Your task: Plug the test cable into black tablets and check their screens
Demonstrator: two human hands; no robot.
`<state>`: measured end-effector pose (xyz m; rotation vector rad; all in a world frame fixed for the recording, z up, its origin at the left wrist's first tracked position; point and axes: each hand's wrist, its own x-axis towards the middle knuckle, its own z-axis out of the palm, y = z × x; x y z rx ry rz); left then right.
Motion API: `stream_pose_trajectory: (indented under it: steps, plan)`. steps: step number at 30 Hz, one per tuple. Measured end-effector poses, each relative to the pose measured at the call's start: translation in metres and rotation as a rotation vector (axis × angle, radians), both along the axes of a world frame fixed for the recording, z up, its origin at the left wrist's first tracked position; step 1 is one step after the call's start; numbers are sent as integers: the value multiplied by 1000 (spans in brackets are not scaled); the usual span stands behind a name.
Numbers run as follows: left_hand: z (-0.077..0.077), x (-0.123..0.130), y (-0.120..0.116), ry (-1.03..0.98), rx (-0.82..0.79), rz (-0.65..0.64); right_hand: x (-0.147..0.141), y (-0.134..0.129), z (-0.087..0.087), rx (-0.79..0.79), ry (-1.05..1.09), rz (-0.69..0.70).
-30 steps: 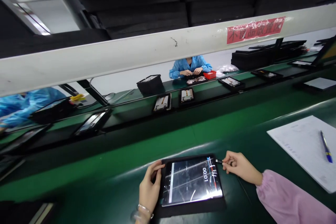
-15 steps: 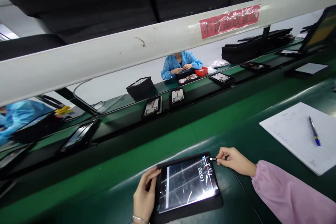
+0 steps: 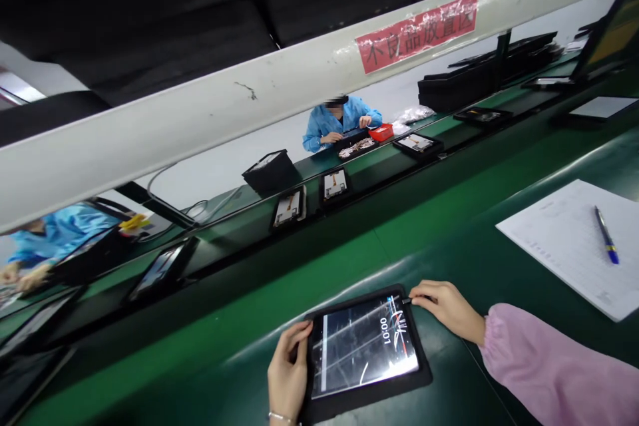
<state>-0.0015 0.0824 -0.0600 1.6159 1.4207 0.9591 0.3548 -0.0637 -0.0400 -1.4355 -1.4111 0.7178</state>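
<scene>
A tablet (image 3: pixel 367 346) with a lit screen showing 00:01 lies in a black tray (image 3: pixel 372 398) on the green bench. My left hand (image 3: pixel 289 369) grips the tray's left edge, thumb and fingers bent around it. At the tray's upper right corner my right hand (image 3: pixel 446 306) pinches a dark cable plug (image 3: pixel 407 301), whose tip meets the tablet's edge. The thin cable (image 3: pixel 482 366) runs down from under that hand across the bench.
Papers (image 3: pixel 554 233) with a pen (image 3: pixel 606 234) lie at the right. Beyond, a line carries trays with panels (image 3: pixel 334 185). Two people in blue work there, near a red bin (image 3: pixel 381 132). A white beam (image 3: pixel 200 113) crosses above.
The plug in my right hand has moved left against the tablet's edge, and its metal tip no longer shows. Across the line, one person's hands have moved apart.
</scene>
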Motion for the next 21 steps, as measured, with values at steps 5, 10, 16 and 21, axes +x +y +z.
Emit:
stream_pose_trajectory:
  steps: [5,10,16,21]
  plan:
    - [-3,1,1,-10,42,-11,-3,1,1,-25,-1,14]
    - [-6,1,0,-4,97,-38,0,0,3,-8,-23,67]
    - [-9,4,1,34,215,-65,5,-2,5,14,-53,82]
    - [8,7,-5,130,333,-119,4,2,0,16,-70,16]
